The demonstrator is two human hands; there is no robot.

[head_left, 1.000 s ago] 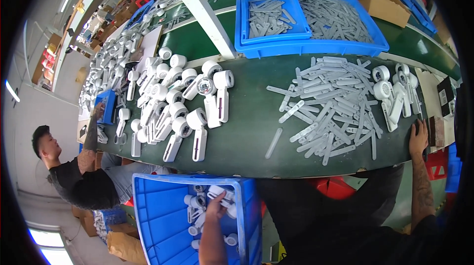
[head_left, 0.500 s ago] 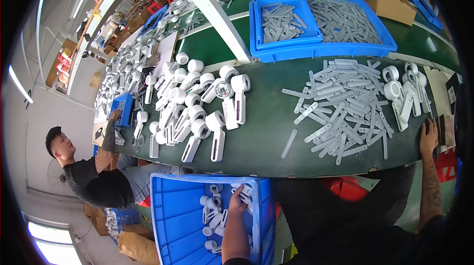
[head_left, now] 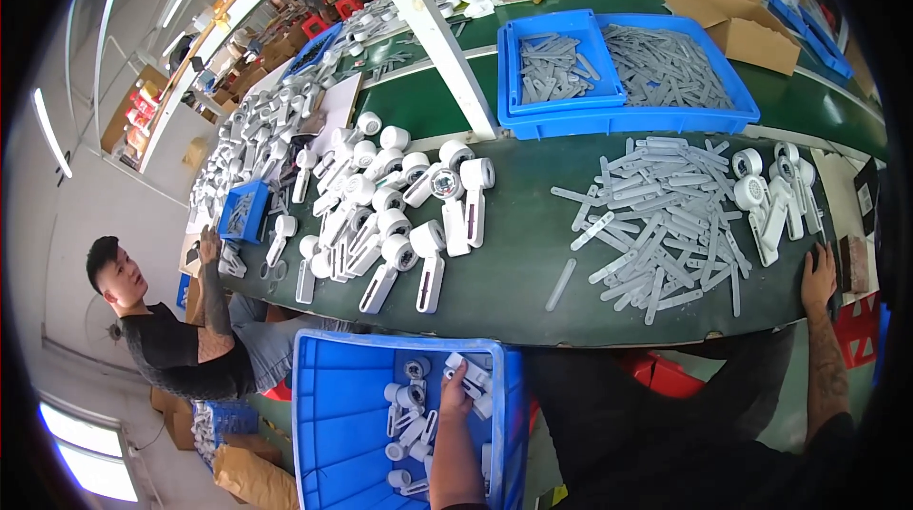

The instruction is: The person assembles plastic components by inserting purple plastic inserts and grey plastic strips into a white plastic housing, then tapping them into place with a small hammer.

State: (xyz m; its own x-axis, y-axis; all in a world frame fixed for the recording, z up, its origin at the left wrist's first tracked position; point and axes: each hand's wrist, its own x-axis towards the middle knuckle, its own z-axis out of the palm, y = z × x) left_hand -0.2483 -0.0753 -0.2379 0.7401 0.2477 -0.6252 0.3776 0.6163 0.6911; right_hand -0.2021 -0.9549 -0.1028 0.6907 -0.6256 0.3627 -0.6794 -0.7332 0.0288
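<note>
My left hand (head_left: 456, 394) reaches down into a large blue plastic bin (head_left: 328, 339) below the table's front edge. Its fingers are closed on a white handheld fan (head_left: 460, 362) near the bin's right wall. More white fans (head_left: 411, 396) with round heads lie loosely in the bin. My right hand (head_left: 818, 280) lies flat at the table's right end, fingers apart, holding nothing. Beside it stand several white fans (head_left: 777, 201). A heap of grey translucent handle strips (head_left: 666, 215) spreads to the left of them.
Many white fans (head_left: 380, 215) crowd the table's left half. Blue trays (head_left: 632, 123) of grey strips stand at the back, near an open cardboard box (head_left: 751, 30). A white post (head_left: 428, 30) rises behind the fans. At the left, a co-worker (head_left: 171, 334) sits near a small blue bin (head_left: 249, 211).
The view has shifted slightly, so the table sits lower. My left hand stays in the bin with the fan, and my right hand keeps its place. The co-worker's hand has left the small bin.
</note>
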